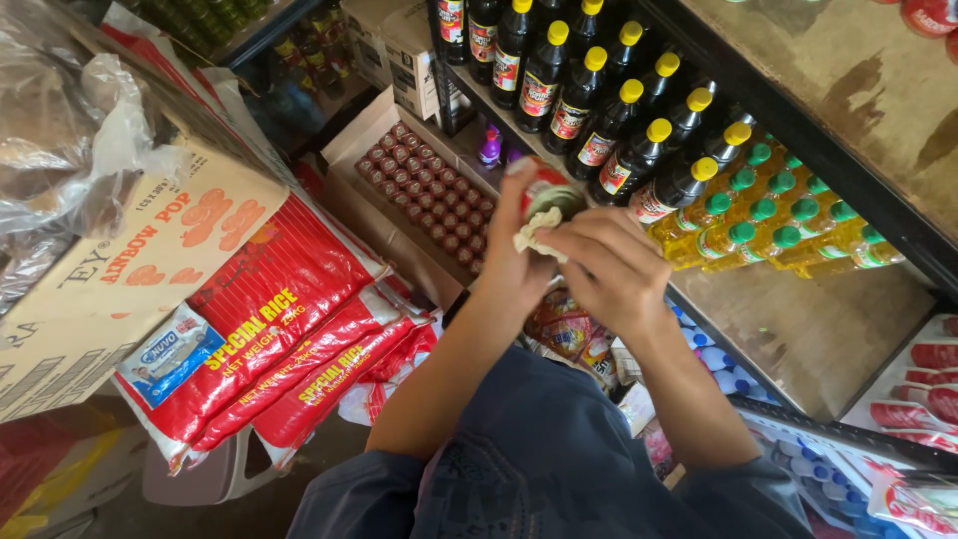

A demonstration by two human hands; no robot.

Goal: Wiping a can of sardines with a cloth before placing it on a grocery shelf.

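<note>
A small can [547, 196] with a red label is gripped in the left hand [514, 262], the fingers of which are closed around its side. The can is held up in front of the shelf [798, 329], just below the row of dark bottles with yellow caps [639, 150]. A crumpled pale cloth [537, 232] is pressed against the can by the right hand [609, 265], whose fingers are curled shut over the cloth. The two hands are touching each other at the can.

On the shelf to the right of the hands, yellow bottles with green caps [773, 235] are stood in rows beside the dark bottles. Below and to the left, an open cardboard box [369, 135] filled with red-topped cans is placed on the floor. Red rice sacks [289, 329] are stacked at a slant further left, next to a printed cardboard carton [110, 289].
</note>
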